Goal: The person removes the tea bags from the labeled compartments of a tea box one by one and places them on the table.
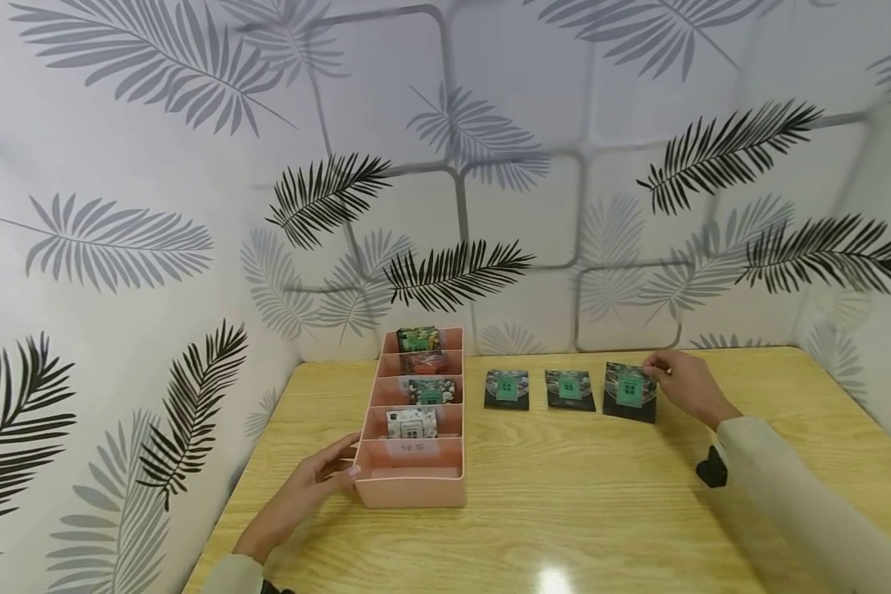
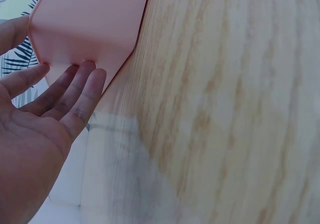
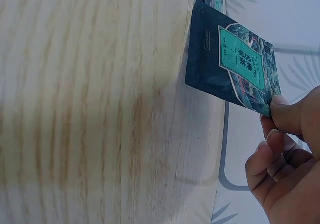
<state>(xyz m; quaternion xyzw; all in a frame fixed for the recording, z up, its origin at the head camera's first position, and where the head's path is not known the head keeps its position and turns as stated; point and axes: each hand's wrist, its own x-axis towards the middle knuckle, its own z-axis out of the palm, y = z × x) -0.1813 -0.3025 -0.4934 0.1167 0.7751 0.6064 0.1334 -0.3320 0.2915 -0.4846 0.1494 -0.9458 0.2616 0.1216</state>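
Between thumb and finger, my right hand (image 1: 685, 386) pinches the upper right corner of a dark tea packet (image 1: 629, 393) with a green label. In the right wrist view that tea packet (image 3: 232, 59) is tilted up off the wood. My left hand (image 1: 308, 491) touches the near left side of a pink divided box (image 1: 412, 493), its fingertips against the wall in the left wrist view. Several compartments of the box hold packets: a white one (image 1: 412, 424), a dark green one (image 1: 432, 392), a reddish one (image 1: 423, 363) and a yellow-green one (image 1: 418, 339). The nearest compartment holds no packet.
Two more dark tea packets with green labels, one (image 1: 507, 389) nearer the box and one (image 1: 570, 389) in the middle, lie in a row on the wooden table (image 1: 564, 495). Behind the table's back edge rises a wall (image 1: 520, 206) with a leaf pattern.
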